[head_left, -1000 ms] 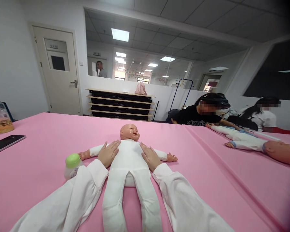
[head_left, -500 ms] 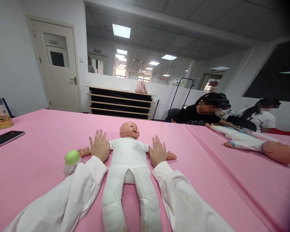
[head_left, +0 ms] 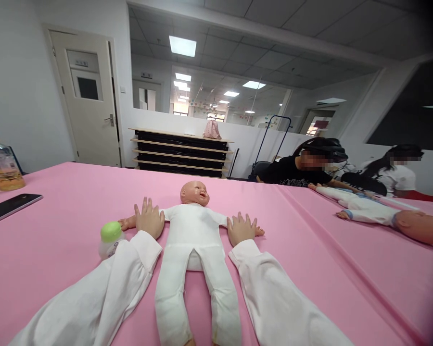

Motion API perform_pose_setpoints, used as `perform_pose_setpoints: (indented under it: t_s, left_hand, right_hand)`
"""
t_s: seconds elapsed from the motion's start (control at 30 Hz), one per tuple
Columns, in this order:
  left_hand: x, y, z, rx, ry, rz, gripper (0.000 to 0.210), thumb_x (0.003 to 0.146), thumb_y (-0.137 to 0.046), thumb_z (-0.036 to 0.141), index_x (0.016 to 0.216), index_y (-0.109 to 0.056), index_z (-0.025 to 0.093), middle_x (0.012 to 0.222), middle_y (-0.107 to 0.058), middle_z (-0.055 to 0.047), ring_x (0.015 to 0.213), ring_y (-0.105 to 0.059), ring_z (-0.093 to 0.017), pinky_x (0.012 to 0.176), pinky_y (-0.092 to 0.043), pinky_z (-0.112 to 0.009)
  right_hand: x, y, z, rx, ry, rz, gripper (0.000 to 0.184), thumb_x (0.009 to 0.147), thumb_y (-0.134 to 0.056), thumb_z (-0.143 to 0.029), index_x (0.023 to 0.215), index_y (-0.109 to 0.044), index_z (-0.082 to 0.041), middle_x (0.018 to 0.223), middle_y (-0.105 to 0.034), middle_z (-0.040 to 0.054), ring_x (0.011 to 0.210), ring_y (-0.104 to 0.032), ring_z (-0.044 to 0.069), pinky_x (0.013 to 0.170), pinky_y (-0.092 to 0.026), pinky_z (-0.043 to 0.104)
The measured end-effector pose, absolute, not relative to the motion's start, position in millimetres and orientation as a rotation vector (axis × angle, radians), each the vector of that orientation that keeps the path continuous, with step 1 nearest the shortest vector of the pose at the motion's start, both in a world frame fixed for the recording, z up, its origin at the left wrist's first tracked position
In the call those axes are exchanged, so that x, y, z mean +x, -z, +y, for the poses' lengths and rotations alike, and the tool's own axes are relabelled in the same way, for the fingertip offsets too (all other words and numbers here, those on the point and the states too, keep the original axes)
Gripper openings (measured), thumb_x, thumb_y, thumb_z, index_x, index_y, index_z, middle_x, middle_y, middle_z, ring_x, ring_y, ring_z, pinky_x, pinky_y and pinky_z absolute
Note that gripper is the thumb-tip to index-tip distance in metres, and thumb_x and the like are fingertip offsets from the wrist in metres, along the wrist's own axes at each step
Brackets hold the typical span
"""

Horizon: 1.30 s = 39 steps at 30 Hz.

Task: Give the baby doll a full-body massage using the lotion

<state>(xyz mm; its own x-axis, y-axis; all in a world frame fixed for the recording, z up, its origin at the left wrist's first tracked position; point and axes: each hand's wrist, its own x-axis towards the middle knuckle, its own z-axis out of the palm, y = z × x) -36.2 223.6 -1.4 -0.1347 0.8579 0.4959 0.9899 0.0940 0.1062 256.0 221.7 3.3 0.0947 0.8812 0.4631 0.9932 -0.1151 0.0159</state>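
Note:
A baby doll (head_left: 195, 233) with a white cloth body lies on its back on the pink table cover (head_left: 75, 288), its head away from me and its arms stretched out sideways. My left hand (head_left: 149, 220) rests with fingers spread over the doll's arm on the left. Over the arm on the right lies my right hand (head_left: 241, 229), palm down, fingers apart. The doll's small hands show past my own. Beside my left forearm stands a bottle with a green cap (head_left: 110, 235), partly hidden by my sleeve.
At the left edge are a phone (head_left: 12, 208) and a drink bottle (head_left: 3, 166). Across the table on the right, a person in black (head_left: 285, 172) leans over another doll (head_left: 375, 211); a person in white (head_left: 400, 175) sits behind. Stacked boards (head_left: 182, 149) stand by the wall.
My right hand has lowered and flattened onto the doll's arm, its fingers turned slightly outward. My left hand has barely moved. The door at the back has opened a little.

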Motion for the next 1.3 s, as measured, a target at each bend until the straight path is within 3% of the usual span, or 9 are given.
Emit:
perform_pose_setpoints:
  t_s: [0.1, 0.2, 0.3, 0.5, 0.67, 0.8, 0.9, 1.13, 1.3]
  left_hand:
    - [-34, -2, 223, -1.718, 0.677, -2.038, 0.050, 0.086, -0.033, 0.028, 0.127, -0.048, 0.005, 0.145, -0.025, -0.019, 0.136, -0.016, -0.030, 0.106, -0.012, -0.057]
    - [-30, -3, 222, -1.939, 0.733, -1.871, 0.052, 0.089, -0.028, 0.028, 0.138, -0.033, 0.011, 0.148, -0.020, -0.011, 0.136, -0.018, -0.024, 0.108, -0.013, -0.054]
    - [-27, -1, 222, -2.336, 0.659, -1.681, 0.049, 0.092, -0.022, 0.029, 0.140, -0.029, 0.018, 0.145, -0.028, -0.006, 0.133, -0.028, -0.018, 0.108, -0.019, -0.047]
    - [-27, 3, 222, -2.364, 0.622, -1.717, 0.046, 0.091, -0.024, 0.027, 0.135, -0.038, 0.021, 0.137, -0.043, -0.006, 0.126, -0.040, -0.018, 0.107, -0.022, -0.046]
    - [-31, 4, 221, -1.895, 0.673, -1.963, 0.039, 0.086, -0.033, 0.026, 0.108, -0.062, 0.013, 0.118, -0.059, -0.014, 0.126, -0.037, -0.029, 0.106, -0.015, -0.055]
    - [-31, 3, 224, -1.784, 0.781, -1.938, 0.045, 0.086, -0.032, 0.026, 0.123, -0.052, 0.009, 0.130, -0.049, -0.015, 0.130, -0.032, -0.028, 0.106, -0.016, -0.054]
    - [-26, 3, 225, -2.018, 0.794, -1.797, 0.048, 0.090, -0.027, 0.027, 0.134, -0.040, 0.013, 0.140, -0.039, -0.011, 0.132, -0.030, -0.023, 0.107, -0.018, -0.050]
    - [-25, 5, 225, -2.328, 0.632, -1.738, 0.045, 0.092, -0.024, 0.029, 0.133, -0.040, 0.021, 0.135, -0.047, -0.005, 0.125, -0.041, -0.018, 0.106, -0.023, -0.046]
    - [-35, 2, 222, -1.956, 0.606, -1.958, 0.039, 0.089, -0.030, 0.025, 0.101, -0.064, 0.011, 0.107, -0.065, -0.012, 0.121, -0.043, -0.029, 0.104, -0.018, -0.055]
  right_hand:
    - [256, -6, 222, -2.062, 0.631, -1.749, 0.045, 0.090, -0.032, -0.033, 0.121, -0.055, -0.010, 0.142, -0.034, 0.0175, 0.129, -0.032, 0.032, 0.105, -0.011, 0.057]
    - [249, -8, 222, -1.784, 0.578, -2.000, 0.051, 0.089, -0.032, -0.028, 0.137, -0.034, -0.011, 0.148, -0.020, 0.0145, 0.135, -0.024, 0.025, 0.108, -0.016, 0.049]
    - [243, -8, 224, -1.523, 0.349, -2.402, 0.052, 0.088, -0.028, -0.022, 0.140, -0.028, -0.018, 0.146, -0.026, 0.0077, 0.133, -0.028, 0.016, 0.109, -0.020, 0.043]
    - [247, -5, 224, -1.709, 0.289, -2.338, 0.044, 0.089, -0.031, -0.026, 0.131, -0.044, -0.023, 0.139, -0.041, 0.0036, 0.128, -0.038, 0.019, 0.107, -0.022, 0.044]
    - [256, -3, 226, -1.997, 0.479, -1.863, 0.039, 0.090, -0.031, -0.029, 0.106, -0.064, -0.017, 0.126, -0.055, 0.0102, 0.118, -0.047, 0.027, 0.103, -0.022, 0.050]
    - [252, -3, 226, -1.839, 0.571, -1.812, 0.046, 0.089, -0.030, -0.027, 0.128, -0.046, -0.010, 0.143, -0.033, 0.0148, 0.127, -0.037, 0.026, 0.105, -0.022, 0.047]
    - [244, -3, 225, -1.598, 0.432, -2.134, 0.050, 0.090, -0.026, -0.028, 0.137, -0.032, -0.012, 0.147, -0.024, 0.0104, 0.132, -0.030, 0.021, 0.107, -0.022, 0.043]
    - [239, -5, 223, -1.695, 0.228, -2.316, 0.048, 0.093, -0.023, -0.032, 0.136, -0.035, -0.014, 0.140, -0.039, 0.0066, 0.129, -0.036, 0.019, 0.107, -0.023, 0.043]
    - [259, -6, 226, -1.963, 0.442, -2.073, 0.042, 0.092, -0.029, -0.033, 0.113, -0.058, -0.012, 0.120, -0.059, 0.0125, 0.114, -0.050, 0.027, 0.099, -0.029, 0.044]
